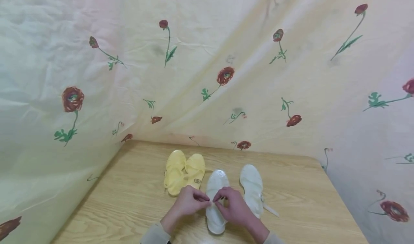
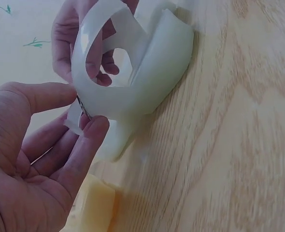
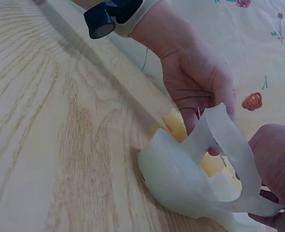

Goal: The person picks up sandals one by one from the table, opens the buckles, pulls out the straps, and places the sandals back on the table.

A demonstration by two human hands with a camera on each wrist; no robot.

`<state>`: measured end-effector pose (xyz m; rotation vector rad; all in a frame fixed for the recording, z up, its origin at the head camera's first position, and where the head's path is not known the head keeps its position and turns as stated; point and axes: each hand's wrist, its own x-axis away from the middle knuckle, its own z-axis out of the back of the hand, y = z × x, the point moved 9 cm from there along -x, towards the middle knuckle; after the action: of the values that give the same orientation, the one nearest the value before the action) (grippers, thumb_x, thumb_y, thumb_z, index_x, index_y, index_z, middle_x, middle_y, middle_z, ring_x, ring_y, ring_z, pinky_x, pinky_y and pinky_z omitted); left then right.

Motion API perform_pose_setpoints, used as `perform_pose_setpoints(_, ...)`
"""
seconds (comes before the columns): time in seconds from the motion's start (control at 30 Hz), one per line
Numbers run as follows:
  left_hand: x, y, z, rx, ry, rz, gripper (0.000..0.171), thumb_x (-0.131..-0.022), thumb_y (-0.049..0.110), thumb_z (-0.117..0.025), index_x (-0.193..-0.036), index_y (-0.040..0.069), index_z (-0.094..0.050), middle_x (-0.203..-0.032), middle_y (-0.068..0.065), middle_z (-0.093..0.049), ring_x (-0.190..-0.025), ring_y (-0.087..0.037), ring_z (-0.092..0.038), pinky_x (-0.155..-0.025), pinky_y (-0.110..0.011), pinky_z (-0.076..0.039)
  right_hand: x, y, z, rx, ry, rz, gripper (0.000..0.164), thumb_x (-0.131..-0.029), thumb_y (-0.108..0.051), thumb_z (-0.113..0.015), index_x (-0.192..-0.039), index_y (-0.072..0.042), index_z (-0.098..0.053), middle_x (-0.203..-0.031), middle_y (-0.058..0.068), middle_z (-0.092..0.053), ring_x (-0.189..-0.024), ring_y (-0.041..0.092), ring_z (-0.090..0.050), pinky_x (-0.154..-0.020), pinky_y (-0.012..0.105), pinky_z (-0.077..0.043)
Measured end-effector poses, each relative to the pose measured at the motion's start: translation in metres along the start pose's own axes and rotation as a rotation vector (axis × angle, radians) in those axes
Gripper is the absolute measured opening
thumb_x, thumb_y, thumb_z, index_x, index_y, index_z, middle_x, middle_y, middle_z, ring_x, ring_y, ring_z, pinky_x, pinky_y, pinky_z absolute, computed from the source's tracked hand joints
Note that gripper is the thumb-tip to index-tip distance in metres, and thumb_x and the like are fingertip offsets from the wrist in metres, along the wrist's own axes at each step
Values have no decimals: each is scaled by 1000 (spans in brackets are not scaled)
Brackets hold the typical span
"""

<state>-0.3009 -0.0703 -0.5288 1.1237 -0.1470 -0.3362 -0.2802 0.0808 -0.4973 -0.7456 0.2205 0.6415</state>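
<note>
Work seems partway: in head view, white sandal [image 1: 214, 216] is handled on the table [image 1: 310, 208], loose-strapped mate [image 1: 251, 177] to its right seemingly left undone. Left wrist: sandal's buckle [image 2: 83, 107] is pinched by left hand [image 2: 36, 193]. Right wrist: strap [image 3: 239, 154] is held by right hand [image 3: 277, 159].

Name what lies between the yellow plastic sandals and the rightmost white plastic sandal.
Head view: another white plastic sandal, held by the left hand and right hand.

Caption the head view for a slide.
Left hand and right hand work on a white sandal, between yellow sandals and a second white sandal.
</note>
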Motion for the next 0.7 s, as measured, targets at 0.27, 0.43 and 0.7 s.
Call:
perform_pose_setpoints(0.27,0,4,-2,12,3,-15,12,-83,16,-90,-92,9,-84,-86,-6,-83,-69,-5,-71,-65,-19,-58,-2,-4,2,78,37,54,17,-84,-13,-88,-93,-24,-80,-93,-13,-76,-92,7,-62,-81,27,-53)
perform_pose_setpoints(0.43,1,3,-2,30,-3,-2,13,-84,15,-89,-93,9,-84,-87,-6,-83,-71,-5,-71,-67,-19,-59,-2,-6,4,54,62,72,17,-82,-11,-90,-89,-23,-81,-87,-14,-76,-86,5,-64,-79,25,-54)
perform_pose_setpoints(0.7,1,3,3,2,20,-11,12,-84,14,-89,-91,7,-83,-86,-6,-82,-70,-4,-69,-66,-19,-58,0,4,3,52,16,14,17,-83,-7,-87,-86,-20,-77,-86,-13,-74,-86,3,-66,-82,29,-57)
